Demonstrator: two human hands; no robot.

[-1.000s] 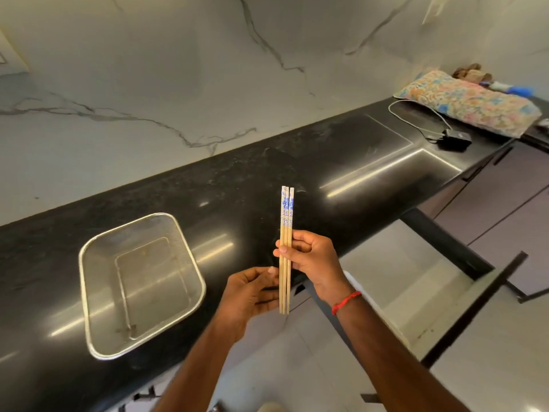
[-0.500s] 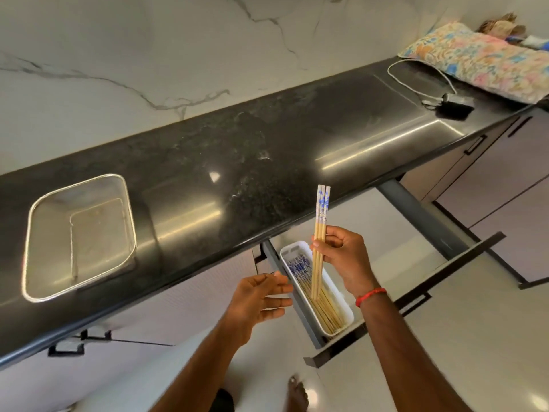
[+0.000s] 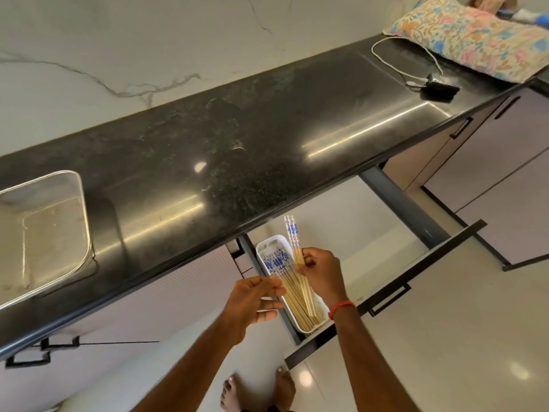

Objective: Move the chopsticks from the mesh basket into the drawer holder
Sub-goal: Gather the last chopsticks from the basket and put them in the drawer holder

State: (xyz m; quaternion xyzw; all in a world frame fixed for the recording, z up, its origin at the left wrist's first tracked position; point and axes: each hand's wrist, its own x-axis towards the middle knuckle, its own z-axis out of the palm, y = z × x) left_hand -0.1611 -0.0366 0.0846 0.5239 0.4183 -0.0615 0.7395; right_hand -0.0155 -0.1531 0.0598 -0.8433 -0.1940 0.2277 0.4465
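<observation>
My right hand [image 3: 322,273] grips a pair of wooden chopsticks [image 3: 292,236] with blue-and-white tops, held slanted over the white holder [image 3: 269,241] in the open drawer [image 3: 386,292]. Their lower ends reach down among the several chopsticks [image 3: 289,288] lying in the holder. My left hand [image 3: 252,298] hovers at the holder's left rim, fingers apart, holding nothing. The steel mesh basket [image 3: 44,230] stands on the black counter [image 3: 237,138] at the far left with nothing in it.
A floral cushion [image 3: 472,37] lies at the counter's far right, with a white cable [image 3: 395,43] and a black adapter [image 3: 439,89] beside it. The drawer front juts out over the pale floor. My bare feet [image 3: 258,388] stand below it.
My right hand has carried the chopsticks off the counter and down to the drawer holder, tilting them. My left hand let go of them and followed. The view swung right.
</observation>
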